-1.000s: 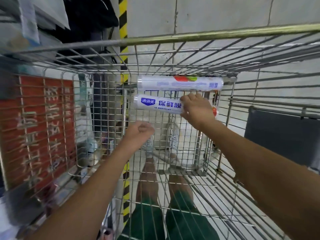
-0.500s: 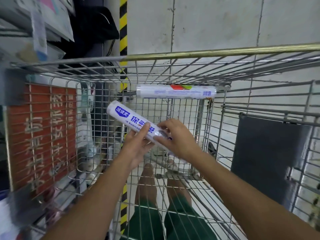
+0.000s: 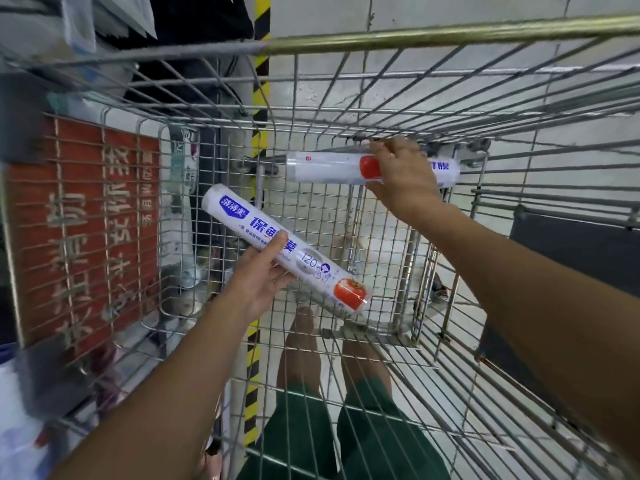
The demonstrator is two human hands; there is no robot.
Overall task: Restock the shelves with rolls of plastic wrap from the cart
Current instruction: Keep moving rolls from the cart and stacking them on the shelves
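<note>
clearing rolls out of the cart

reaching into the wire cart [image 3: 450, 31]. holding one roll of plastic wrap [image 3: 235, 216] tilted near centre, tomato end pointing to 5 o'clock, with the left hand [image 3: 256, 289] clamped round its middle. wrapping the right hand [image 3: 401, 181], fingers curled over and thumb under, round a second roll [image 3: 325, 173] lying against the far wall at 1 o'clock. likely mid-pickup; next, lifting both over the rim and turning toward the shelves.

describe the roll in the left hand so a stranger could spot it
Look inside the wire cart, where there are two white rolls. Yours is the nearer roll, gripped by the left hand. Unlike the level roll the right hand grips, it slants, its blue logo in full view.
</note>
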